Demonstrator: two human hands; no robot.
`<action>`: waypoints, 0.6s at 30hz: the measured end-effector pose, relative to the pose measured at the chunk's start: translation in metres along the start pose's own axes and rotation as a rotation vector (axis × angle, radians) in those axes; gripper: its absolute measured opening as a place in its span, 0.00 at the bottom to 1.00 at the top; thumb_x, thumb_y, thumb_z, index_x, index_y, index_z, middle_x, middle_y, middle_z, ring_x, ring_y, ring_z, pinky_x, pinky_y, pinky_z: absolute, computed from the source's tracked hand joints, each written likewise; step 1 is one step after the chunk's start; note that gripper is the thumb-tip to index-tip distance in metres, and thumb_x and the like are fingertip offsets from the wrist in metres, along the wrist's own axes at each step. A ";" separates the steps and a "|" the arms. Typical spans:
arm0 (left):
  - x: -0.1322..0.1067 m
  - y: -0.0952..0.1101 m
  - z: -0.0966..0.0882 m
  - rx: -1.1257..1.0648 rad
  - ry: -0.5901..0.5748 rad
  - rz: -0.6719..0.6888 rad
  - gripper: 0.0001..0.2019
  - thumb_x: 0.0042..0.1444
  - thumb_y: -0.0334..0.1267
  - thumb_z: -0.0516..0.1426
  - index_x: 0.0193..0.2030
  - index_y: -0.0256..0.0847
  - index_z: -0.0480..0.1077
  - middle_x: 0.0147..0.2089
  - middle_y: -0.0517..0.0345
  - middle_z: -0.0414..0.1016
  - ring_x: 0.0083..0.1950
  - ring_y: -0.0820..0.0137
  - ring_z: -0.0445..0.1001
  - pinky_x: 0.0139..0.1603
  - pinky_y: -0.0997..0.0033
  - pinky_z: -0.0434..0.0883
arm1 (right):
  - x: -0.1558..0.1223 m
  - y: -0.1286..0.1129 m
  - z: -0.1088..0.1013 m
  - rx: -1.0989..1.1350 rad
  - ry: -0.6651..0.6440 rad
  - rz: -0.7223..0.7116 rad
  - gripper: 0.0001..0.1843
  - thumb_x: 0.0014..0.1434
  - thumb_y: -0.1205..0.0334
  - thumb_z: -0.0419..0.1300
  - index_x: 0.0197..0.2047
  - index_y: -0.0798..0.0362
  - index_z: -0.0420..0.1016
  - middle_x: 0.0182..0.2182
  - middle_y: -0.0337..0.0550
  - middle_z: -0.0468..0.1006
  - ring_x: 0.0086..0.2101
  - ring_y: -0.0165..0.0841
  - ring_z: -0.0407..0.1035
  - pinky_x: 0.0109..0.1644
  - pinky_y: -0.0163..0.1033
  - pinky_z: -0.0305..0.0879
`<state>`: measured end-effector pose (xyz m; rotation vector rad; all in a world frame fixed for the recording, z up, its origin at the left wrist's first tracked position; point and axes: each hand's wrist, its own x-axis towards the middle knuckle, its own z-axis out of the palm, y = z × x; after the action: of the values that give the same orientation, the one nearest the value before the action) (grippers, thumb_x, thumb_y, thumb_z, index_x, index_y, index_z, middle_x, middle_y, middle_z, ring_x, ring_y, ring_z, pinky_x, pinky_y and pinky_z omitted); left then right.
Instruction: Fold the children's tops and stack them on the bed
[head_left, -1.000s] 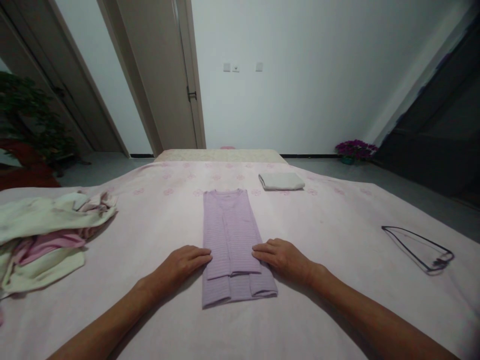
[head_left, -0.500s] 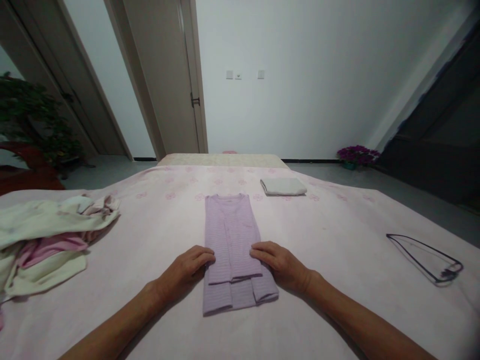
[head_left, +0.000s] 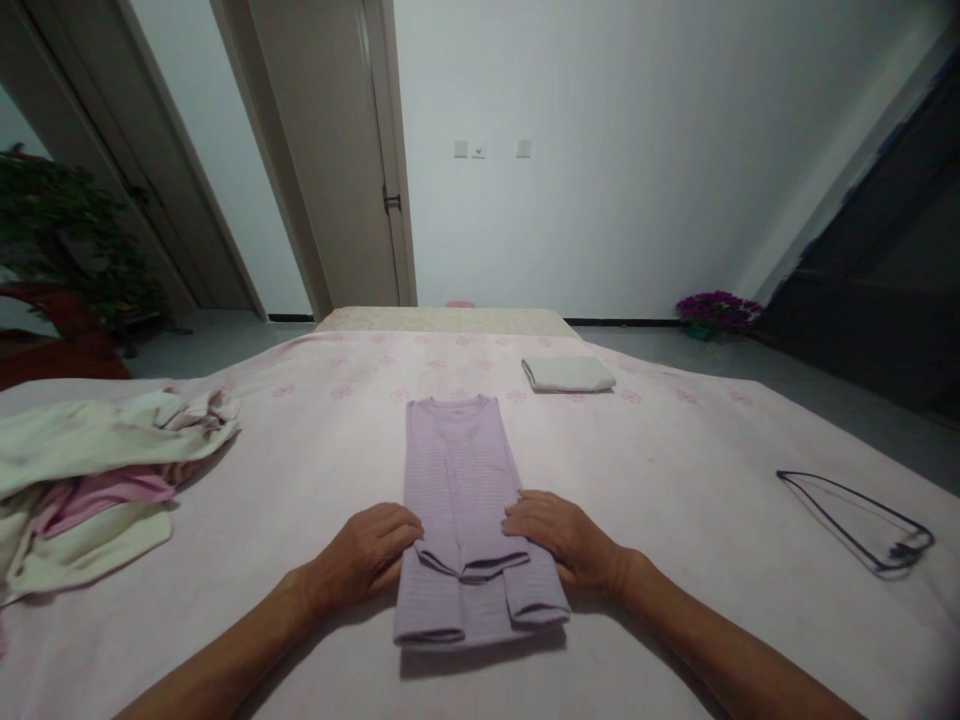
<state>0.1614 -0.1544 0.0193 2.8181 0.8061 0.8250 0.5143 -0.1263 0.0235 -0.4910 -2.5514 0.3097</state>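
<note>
A lilac striped garment [head_left: 461, 490], folded into a long narrow strip, lies in the middle of a pale pink bed sheet [head_left: 660, 470]. My left hand [head_left: 371, 555] grips its left edge near the bottom, fingers curled under the cloth. My right hand [head_left: 562, 540] grips the right edge the same way. The bottom end of the garment is lifted off the sheet and casts a shadow beneath it.
A heap of cream and pink clothes [head_left: 90, 470] lies at the left. A folded white cloth [head_left: 568, 373] sits at the far side of the bed. A thin dark wire hanger [head_left: 862, 515] lies at the right. A potted purple plant [head_left: 712, 310] stands by the wall.
Both hands went from lying flat beside the garment to gripping its edges. The bottom end has risen off the sheet and come toward me.
</note>
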 end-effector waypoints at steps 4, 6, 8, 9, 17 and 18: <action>0.000 0.011 0.000 -0.261 0.021 -0.247 0.10 0.66 0.37 0.49 0.45 0.41 0.71 0.39 0.51 0.78 0.39 0.67 0.76 0.41 0.70 0.73 | 0.006 -0.010 0.000 0.201 0.033 0.144 0.18 0.69 0.56 0.48 0.56 0.49 0.73 0.46 0.49 0.81 0.46 0.37 0.75 0.55 0.44 0.69; 0.006 0.010 0.003 -0.394 0.057 -0.457 0.10 0.65 0.39 0.51 0.45 0.41 0.71 0.40 0.53 0.78 0.39 0.67 0.76 0.42 0.71 0.73 | 0.016 -0.008 0.004 0.349 0.079 0.331 0.17 0.69 0.57 0.50 0.53 0.48 0.75 0.45 0.47 0.81 0.45 0.36 0.75 0.52 0.43 0.70; 0.015 0.003 0.008 -0.443 0.115 -0.661 0.12 0.64 0.42 0.51 0.45 0.41 0.72 0.37 0.55 0.78 0.37 0.67 0.75 0.40 0.70 0.72 | 0.027 0.003 0.011 0.488 0.178 0.521 0.16 0.67 0.55 0.53 0.51 0.49 0.77 0.45 0.46 0.81 0.45 0.37 0.75 0.50 0.43 0.71; 0.020 -0.003 0.011 -0.434 0.145 -0.755 0.13 0.63 0.44 0.50 0.42 0.40 0.72 0.34 0.56 0.76 0.35 0.67 0.74 0.38 0.70 0.71 | 0.032 0.011 0.015 0.541 0.235 0.604 0.17 0.66 0.53 0.54 0.50 0.50 0.78 0.44 0.46 0.81 0.44 0.38 0.74 0.49 0.44 0.71; 0.038 -0.046 0.024 -0.623 0.184 -1.055 0.19 0.54 0.54 0.55 0.31 0.37 0.71 0.29 0.56 0.72 0.32 0.66 0.70 0.32 0.71 0.64 | 0.051 0.062 0.034 0.583 0.341 0.932 0.22 0.59 0.45 0.57 0.31 0.56 0.76 0.26 0.43 0.76 0.30 0.36 0.68 0.33 0.38 0.65; 0.039 -0.045 0.024 -0.651 0.189 -1.074 0.20 0.53 0.55 0.56 0.31 0.37 0.71 0.29 0.56 0.72 0.31 0.66 0.70 0.31 0.71 0.64 | 0.052 0.062 0.034 0.579 0.357 0.950 0.22 0.59 0.45 0.57 0.30 0.56 0.76 0.26 0.43 0.75 0.30 0.36 0.68 0.34 0.38 0.64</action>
<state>0.1808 -0.0947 0.0071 1.4287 1.4916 0.8860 0.4722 -0.0537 -0.0006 -1.3363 -1.6118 1.1230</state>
